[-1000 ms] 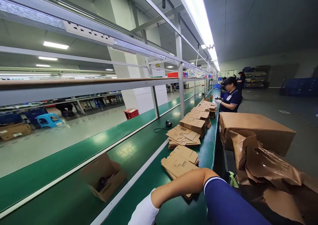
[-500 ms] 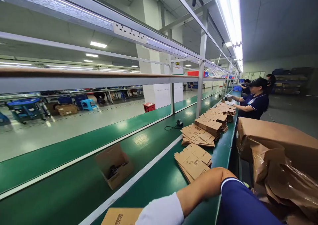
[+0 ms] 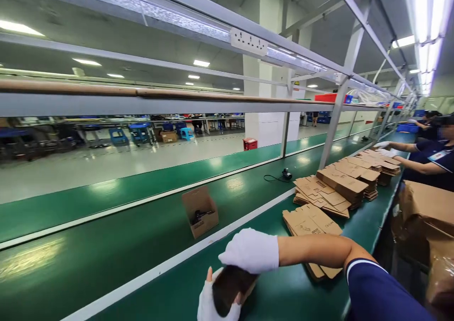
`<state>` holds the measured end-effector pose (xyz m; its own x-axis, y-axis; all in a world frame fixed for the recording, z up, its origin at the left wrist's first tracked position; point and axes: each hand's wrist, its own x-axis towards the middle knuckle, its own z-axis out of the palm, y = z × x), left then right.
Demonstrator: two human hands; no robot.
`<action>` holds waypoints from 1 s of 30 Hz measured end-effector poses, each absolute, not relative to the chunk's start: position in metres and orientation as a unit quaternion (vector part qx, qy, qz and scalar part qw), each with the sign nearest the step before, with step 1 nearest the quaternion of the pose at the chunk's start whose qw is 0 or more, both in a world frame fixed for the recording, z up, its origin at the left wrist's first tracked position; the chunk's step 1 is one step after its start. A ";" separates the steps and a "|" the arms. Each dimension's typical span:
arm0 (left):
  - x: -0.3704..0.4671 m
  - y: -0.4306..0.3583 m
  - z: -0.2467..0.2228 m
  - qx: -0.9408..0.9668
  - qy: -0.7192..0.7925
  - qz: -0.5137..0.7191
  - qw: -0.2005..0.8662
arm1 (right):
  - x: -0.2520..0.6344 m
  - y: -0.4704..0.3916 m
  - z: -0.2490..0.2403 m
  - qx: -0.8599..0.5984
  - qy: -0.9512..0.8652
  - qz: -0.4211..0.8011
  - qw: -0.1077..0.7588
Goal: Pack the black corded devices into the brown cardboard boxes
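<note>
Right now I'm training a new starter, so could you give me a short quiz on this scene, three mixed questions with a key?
1. Multiple choice: where does the small black device with a cord lie?
a) inside the open box
b) on the green belt, farther off than the open box
c) on top of the flat cartons

2. True or false: the wearer's right hand has a blue glove on.

3. Fill in the word: the raised finger of the wearer's left hand has a ____ tip, showing past the glove.

Key: 1 b; 2 false; 3 bare
</note>
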<state>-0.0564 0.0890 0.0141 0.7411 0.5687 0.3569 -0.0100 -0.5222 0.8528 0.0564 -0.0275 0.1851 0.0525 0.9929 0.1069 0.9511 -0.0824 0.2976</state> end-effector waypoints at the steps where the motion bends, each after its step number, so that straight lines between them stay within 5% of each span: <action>1: -0.057 0.092 0.014 0.810 0.182 0.314 0.462 | 0.063 -0.025 0.188 0.724 0.675 0.128 0.060; 9: -0.065 0.110 0.028 0.782 0.236 0.286 0.500 | 0.156 -0.002 0.196 0.809 0.547 -0.094 -0.196; 14: -0.065 0.107 0.024 0.778 0.234 0.296 0.502 | 0.162 0.006 0.186 0.777 0.584 -0.147 -0.184; 20: -0.062 0.106 0.020 0.778 0.213 0.309 0.505 | 0.141 0.021 0.176 0.680 0.619 -0.353 -0.173; 30: -0.068 0.101 0.034 0.777 0.204 0.289 0.521 | 0.146 0.027 0.183 0.722 0.555 -0.364 -0.198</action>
<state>-0.0677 0.1005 0.0342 0.7502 0.6175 0.2365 0.0157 -0.3741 0.9272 0.1455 0.0266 0.1831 0.1196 0.9444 -0.3063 0.6564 -0.3066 -0.6893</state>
